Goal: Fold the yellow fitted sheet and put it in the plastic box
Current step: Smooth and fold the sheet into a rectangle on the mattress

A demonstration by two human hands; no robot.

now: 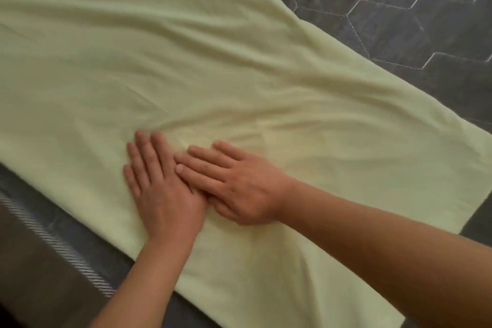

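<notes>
The pale yellow fitted sheet (213, 66) lies spread as a long folded band across a dark grey quilted mattress, with soft wrinkles running through it. My left hand (157, 184) lies flat on the sheet near its front edge, fingers straight. My right hand (239, 181) also presses flat on the cloth, and its fingers overlap the left hand's thumb side. No plastic box is in view.
The grey mattress (399, 8) with stitched hexagon quilting shows at the upper right and far right. Its front edge with striped piping (53, 242) runs along the lower left.
</notes>
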